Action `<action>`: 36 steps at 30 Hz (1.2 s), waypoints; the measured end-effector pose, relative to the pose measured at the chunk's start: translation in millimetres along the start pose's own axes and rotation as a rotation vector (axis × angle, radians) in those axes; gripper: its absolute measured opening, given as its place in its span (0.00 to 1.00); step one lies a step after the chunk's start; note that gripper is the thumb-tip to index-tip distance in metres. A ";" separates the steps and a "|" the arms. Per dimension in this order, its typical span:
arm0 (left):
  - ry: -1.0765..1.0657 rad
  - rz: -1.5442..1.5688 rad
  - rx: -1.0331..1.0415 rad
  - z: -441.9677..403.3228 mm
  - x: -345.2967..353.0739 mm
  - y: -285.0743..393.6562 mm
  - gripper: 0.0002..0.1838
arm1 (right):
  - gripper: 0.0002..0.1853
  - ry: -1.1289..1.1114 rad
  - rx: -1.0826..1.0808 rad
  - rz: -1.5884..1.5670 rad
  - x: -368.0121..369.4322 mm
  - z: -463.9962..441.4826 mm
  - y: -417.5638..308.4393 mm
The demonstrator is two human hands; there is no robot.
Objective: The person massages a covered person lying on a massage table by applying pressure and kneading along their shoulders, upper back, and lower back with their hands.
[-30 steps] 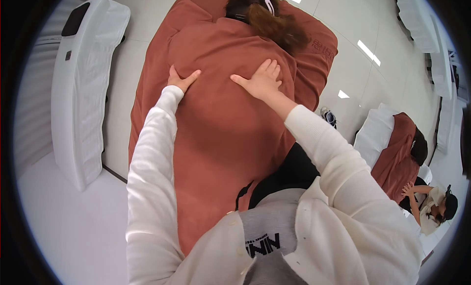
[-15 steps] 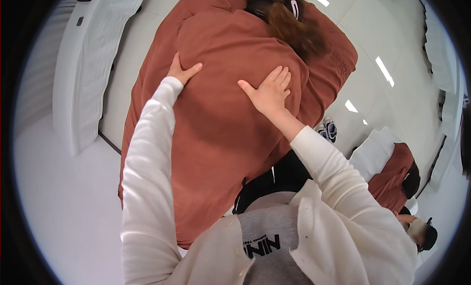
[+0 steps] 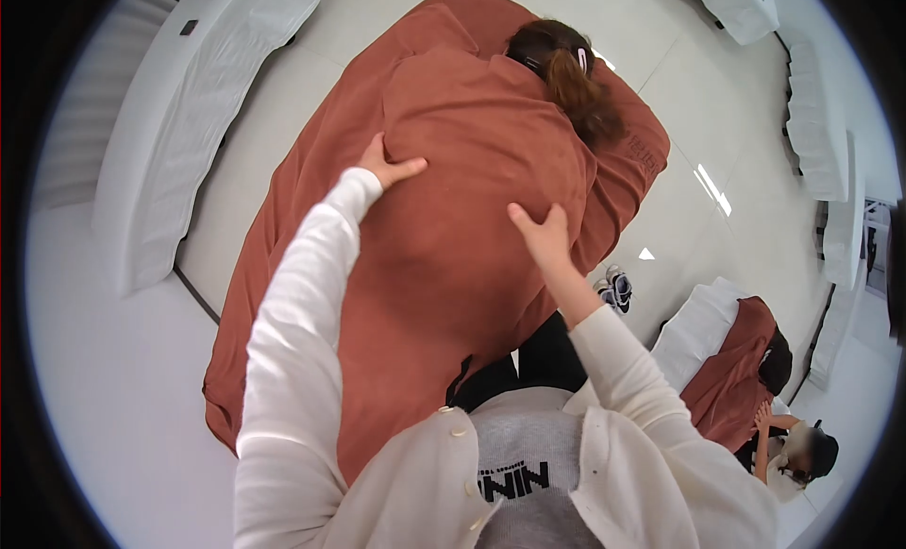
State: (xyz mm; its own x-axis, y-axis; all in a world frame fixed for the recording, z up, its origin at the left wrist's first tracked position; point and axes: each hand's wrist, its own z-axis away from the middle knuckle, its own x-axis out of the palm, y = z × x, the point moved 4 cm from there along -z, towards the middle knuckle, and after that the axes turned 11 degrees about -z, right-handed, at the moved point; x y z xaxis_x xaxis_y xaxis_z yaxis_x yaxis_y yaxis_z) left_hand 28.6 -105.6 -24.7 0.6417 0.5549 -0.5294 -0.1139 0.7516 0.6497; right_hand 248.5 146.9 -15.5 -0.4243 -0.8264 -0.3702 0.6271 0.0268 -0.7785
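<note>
A person lies face down under a rust-red cloth [image 3: 444,266]; only the dark tied hair [image 3: 571,86], with a pale clip in it, shows at the top. My left hand [image 3: 390,166] rests on the cloth over the left side of the back, thumb spread away from the fingers. Over the right side lies my right hand [image 3: 545,236], its thumb and forefinger apart and its other fingers curving out of sight down the flank. Both palms press on the cloth, and neither hand grasps anything visible.
White-covered beds stand at left [image 3: 203,124] and along the right [image 3: 816,124]. Shoes [image 3: 613,289] sit on the glossy tiled floor [image 3: 679,105]. At lower right, another person in a dark cap [image 3: 823,452] has their hands on a second rust-red covered bed [image 3: 727,384].
My right hand has slid down the back and turned, its fingers going from spread flat to curved round the side. My left hand keeps about the same place. The view has shifted.
</note>
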 end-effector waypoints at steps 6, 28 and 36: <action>0.189 -0.304 -0.143 4.7 18.5 5.6 0.68 | 0.71 0.216 0.197 0.076 68.5 1.0 -28.5; 0.078 -0.169 0.086 -16.2 15.4 -44.2 0.65 | 0.73 0.107 0.173 0.308 60.2 -23.5 -2.6; 0.091 -0.211 -0.168 -7.8 12.8 -22.1 0.64 | 0.72 -0.095 0.281 0.533 64.7 -42.9 -25.8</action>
State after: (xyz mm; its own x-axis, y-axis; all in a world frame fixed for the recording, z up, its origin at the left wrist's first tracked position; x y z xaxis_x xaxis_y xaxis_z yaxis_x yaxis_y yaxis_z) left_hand 33.4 -112.3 -50.1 0.5946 0.4037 -0.6953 -0.1140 0.8984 0.4242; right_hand 176.9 116.9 -41.1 0.0471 -0.7868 -0.6154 0.8908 0.3118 -0.3305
